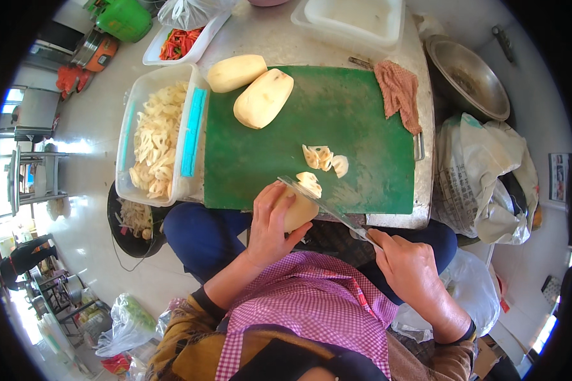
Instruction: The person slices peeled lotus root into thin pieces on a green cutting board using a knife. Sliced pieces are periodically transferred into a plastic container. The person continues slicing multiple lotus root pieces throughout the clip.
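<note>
My left hand (272,224) grips a peeled lotus root (301,213) at the near edge of a green cutting board (267,157). In my right hand (405,264) is a kitchen knife, its blade (331,211) lying along the cut end of that root. Just beyond the blade are fresh lotus slices (309,183), and a little farther off several more slices (318,157) lie loose. Two larger peeled roots (263,98) rest at the board's far left. Left of the board, a clear plastic tub (120,166) holds many lotus root slices (155,138).
A brown cloth (398,90) lies over the board's far right corner. Beyond the board are a white tray (209,35) of cut peppers and stacked plastic containers (352,19). A metal basin (472,78) and a woven sack (476,176) stand to the right; a black bucket (119,228) is below left.
</note>
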Available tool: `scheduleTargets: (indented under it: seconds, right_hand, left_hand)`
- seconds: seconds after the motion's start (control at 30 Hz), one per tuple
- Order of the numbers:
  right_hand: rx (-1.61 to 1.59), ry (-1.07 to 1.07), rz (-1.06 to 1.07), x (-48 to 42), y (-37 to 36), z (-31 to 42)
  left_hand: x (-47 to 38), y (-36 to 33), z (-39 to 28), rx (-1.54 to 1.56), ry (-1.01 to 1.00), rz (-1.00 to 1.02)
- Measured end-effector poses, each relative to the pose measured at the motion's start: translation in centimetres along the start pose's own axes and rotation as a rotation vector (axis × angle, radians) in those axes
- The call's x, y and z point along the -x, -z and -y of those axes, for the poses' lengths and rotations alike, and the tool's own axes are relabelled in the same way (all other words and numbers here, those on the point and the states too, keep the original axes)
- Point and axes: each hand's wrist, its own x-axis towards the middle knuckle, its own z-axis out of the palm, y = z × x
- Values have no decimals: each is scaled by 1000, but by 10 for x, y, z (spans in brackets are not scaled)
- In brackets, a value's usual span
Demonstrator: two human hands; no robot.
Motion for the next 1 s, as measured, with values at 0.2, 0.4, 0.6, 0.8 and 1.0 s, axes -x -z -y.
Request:
scheduleTargets:
  seconds: [0.2, 0.4, 0.6, 0.8, 1.0]
  right_hand:
    - [89, -5, 73, -28, -11, 1]
    - [72, 86, 30, -83, -29, -20]
    - [-18, 0, -64, -81, -24, -27]
    - [-18, 109, -184, -42, -25, -12]
    - [21, 24, -87, -8, -12, -1]
  left_hand:
    - [1, -6, -1, -15, -31, 3]
    - [-5, 2, 3, 42, -80, 13]
    - [-22, 11, 25, -86, -20, -1]
    - [-9, 15, 10, 10, 116, -26]
    - [-9, 17, 3, 20, 233, 42]
